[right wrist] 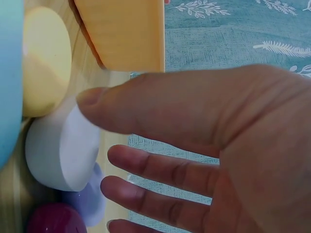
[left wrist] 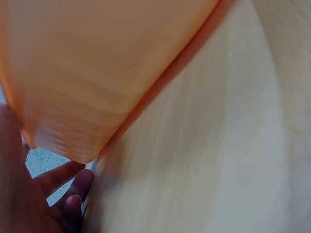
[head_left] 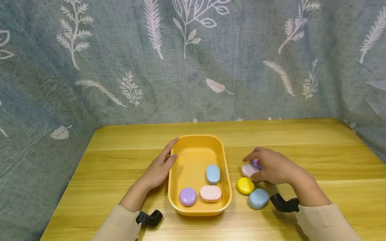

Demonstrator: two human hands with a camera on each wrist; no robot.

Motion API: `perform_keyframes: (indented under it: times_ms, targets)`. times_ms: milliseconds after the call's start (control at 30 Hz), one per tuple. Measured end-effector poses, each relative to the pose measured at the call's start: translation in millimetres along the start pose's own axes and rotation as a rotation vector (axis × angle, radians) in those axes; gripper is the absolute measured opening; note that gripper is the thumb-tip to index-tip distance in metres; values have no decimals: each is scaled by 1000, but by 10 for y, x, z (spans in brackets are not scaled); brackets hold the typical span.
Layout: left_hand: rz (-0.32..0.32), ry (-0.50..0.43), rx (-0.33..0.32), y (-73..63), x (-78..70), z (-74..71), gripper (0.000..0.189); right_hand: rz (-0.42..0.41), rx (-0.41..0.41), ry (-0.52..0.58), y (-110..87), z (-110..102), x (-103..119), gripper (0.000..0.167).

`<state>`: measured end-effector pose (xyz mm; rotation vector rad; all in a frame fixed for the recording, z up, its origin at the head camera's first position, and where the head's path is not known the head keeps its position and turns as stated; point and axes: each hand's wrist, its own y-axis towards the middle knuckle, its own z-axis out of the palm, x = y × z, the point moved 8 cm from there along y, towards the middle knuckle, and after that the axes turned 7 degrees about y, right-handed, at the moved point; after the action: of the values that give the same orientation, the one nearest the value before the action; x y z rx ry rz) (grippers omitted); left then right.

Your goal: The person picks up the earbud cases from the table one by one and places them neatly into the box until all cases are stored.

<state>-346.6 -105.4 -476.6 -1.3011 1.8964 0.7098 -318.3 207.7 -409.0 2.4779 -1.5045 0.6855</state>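
My left hand (head_left: 158, 170) rests at the left side of a yellow-orange plastic bin (head_left: 202, 213), its thumb over the rim and its fingers along the outer wall. In the bin lie a blue oval soap-like piece (head_left: 213, 174), a purple round one (head_left: 188, 196) and a pink oval one (head_left: 210, 193). Right of the bin, my right hand (head_left: 274, 165) hovers over a pale pinkish-white oval piece (head_left: 250, 172), fingers spread apart. Its thumb tip overlaps that piece in the right wrist view, and the fingertips stay apart from it. A purple piece (right wrist: 87, 199) lies behind, partly hidden.
Nearer the front edge, a yellow round piece (head_left: 245, 186) and a blue rounded piece (head_left: 258, 199) lie beside the bin. A dark magenta piece (right wrist: 56, 221) shows low in the right wrist view. Grey-green leaf-print cloth (head_left: 189, 89) hangs behind the wooden table (head_left: 131, 138).
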Motion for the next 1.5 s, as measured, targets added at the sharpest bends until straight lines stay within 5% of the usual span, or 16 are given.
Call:
perform_keyframes:
  times_ms: [1500]
  targets:
    - [-3, -26, -4, 68, -18, -23, 55, -38, 57, -83, 163, 98, -7, 48]
